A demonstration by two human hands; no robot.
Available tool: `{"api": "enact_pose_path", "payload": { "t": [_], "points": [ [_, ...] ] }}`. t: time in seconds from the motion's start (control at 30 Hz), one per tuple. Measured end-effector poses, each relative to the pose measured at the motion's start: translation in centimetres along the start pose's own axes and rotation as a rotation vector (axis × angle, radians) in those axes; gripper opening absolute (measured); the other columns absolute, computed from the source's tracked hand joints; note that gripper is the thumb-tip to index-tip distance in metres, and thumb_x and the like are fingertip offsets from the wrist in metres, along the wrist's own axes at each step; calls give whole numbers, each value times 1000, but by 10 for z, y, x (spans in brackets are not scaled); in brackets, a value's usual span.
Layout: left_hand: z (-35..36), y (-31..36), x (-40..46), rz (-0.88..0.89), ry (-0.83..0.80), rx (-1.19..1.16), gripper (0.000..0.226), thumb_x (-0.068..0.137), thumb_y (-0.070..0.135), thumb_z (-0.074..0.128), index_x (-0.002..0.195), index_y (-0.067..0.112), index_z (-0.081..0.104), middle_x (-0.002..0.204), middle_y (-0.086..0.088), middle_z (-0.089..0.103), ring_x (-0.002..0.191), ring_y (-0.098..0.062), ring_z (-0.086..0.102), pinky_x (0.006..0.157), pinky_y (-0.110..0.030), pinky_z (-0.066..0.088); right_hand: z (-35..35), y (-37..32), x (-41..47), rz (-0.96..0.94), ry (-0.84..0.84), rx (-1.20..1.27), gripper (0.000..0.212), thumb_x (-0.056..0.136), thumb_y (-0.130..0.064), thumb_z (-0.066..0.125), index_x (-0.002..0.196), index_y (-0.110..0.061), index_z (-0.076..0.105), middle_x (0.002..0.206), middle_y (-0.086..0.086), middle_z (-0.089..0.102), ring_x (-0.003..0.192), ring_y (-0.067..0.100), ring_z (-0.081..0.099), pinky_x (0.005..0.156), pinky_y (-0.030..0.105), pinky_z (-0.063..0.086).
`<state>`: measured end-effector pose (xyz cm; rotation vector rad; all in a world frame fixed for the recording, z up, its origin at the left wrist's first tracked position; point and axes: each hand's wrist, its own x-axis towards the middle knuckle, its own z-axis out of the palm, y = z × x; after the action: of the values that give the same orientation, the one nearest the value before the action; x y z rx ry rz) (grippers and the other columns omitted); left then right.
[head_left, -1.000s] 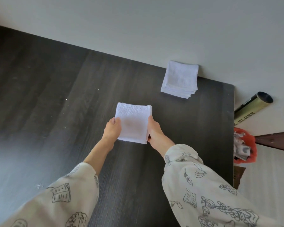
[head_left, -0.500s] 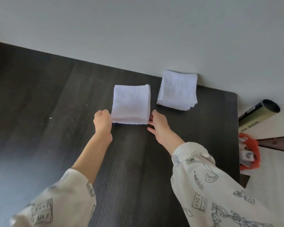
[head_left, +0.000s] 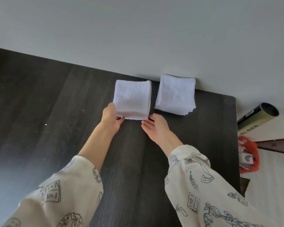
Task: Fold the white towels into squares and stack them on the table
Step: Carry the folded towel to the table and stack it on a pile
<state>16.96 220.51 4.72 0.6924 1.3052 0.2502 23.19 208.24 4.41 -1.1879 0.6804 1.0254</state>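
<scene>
A folded white towel (head_left: pixel 132 99) lies flat on a dark wood-grain table (head_left: pixel 47 104), near the far edge by a pale wall (head_left: pixel 138 30). Just to its right, apart from it, sits a stack of folded towels (head_left: pixel 175 95) against the wall. The left hand (head_left: pixel 111 117) holds the towel's near left corner, fingers tucked under it. The right hand (head_left: pixel 154 126) lies relaxed, fingers straight, fingertips at the near right corner. Both sleeves (head_left: pixel 203 185) are cream with drawn prints. Beyond the table's right edge stand a dark-ended tube (head_left: pixel 259 118) and an orange bag (head_left: pixel 249 154).
</scene>
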Motion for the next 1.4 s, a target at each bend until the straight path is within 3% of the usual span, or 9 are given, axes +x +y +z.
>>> {"api": "enact_pose_path", "payload": {
  "t": [0.17, 0.4, 0.53, 0.63, 0.73, 0.93, 1.17, 1.27, 1.4],
  "points": [
    [27, 13, 18, 76, 11, 131, 31, 94, 9, 38, 123, 8, 49, 129, -13, 50, 102, -22, 51, 94, -37, 49, -4, -18, -2, -22, -30, 41, 42, 98, -6, 40, 140, 0, 35, 139, 17, 44, 127, 30, 45, 102, 41, 40],
    [37, 22, 38, 210, -143, 537, 29, 86, 2, 32, 92, 15, 57, 91, -2, 59, 88, -20, 54, 77, -29, 50, -48, -39, 1, -178, 406, -93, 25, 96, -13, 37, 98, -1, 59, 89, 11, 61, 76, 20, 59, 76, 36, 52],
    [35, 38, 48, 260, -25, 783, 18, 82, 14, 38, 70, 19, 50, 91, -2, 52, 86, -23, 46, 73, -32, 40, -62, -69, 14, -397, 623, -268, 36, 97, -22, 32, 116, -2, 54, 107, 13, 59, 89, 25, 53, 89, 42, 46],
    [43, 47, 52, 325, -78, 786, 15, 85, 17, 35, 86, 16, 51, 95, -4, 50, 91, -24, 44, 72, -32, 37, -60, -89, 20, -440, 583, -392, 40, 98, -28, 29, 124, -5, 48, 118, 12, 55, 98, 26, 51, 85, 38, 44],
    [49, 43, 57, 319, -188, 735, 43, 95, 26, 30, 134, 10, 41, 139, -3, 43, 128, -25, 39, 110, -39, 29, -56, -97, 27, -414, 421, -447, 34, 97, -32, 27, 116, -14, 49, 119, 6, 55, 102, 22, 51, 82, 32, 40],
    [47, 35, 70, 354, -282, 728, 43, 96, 28, 27, 132, 16, 46, 134, 0, 51, 126, -22, 44, 112, -45, 29, -46, -99, 26, -387, 271, -490, 46, 100, -31, 22, 143, -18, 31, 142, -2, 38, 131, 18, 33, 107, 33, 22],
    [44, 35, 74, 306, -329, 798, 56, 96, 40, 24, 148, 20, 17, 154, 3, 22, 141, -19, 22, 117, -43, 15, -45, -98, 19, -368, 228, -483, 49, 102, -36, 20, 148, -20, 18, 154, -4, 22, 142, 17, 19, 114, 35, 13],
    [41, 29, 57, 536, -239, 963, 59, 100, 33, 28, 149, 13, 2, 157, -2, 3, 144, -19, 5, 117, -37, 9, -49, -96, 20, -381, 247, -476, 51, 101, -39, 20, 148, -21, 17, 154, -4, 20, 142, 17, 19, 114, 36, 13],
    [28, 1, 41, 1126, -158, 1345, 57, 96, 29, 44, 146, 13, 21, 156, -8, 12, 144, -26, 3, 115, -47, 5, -54, -81, 19, -422, 343, -407, 52, 99, -41, 23, 147, -22, 23, 152, -2, 27, 138, 20, 26, 112, 40, 19]
  ]
}}
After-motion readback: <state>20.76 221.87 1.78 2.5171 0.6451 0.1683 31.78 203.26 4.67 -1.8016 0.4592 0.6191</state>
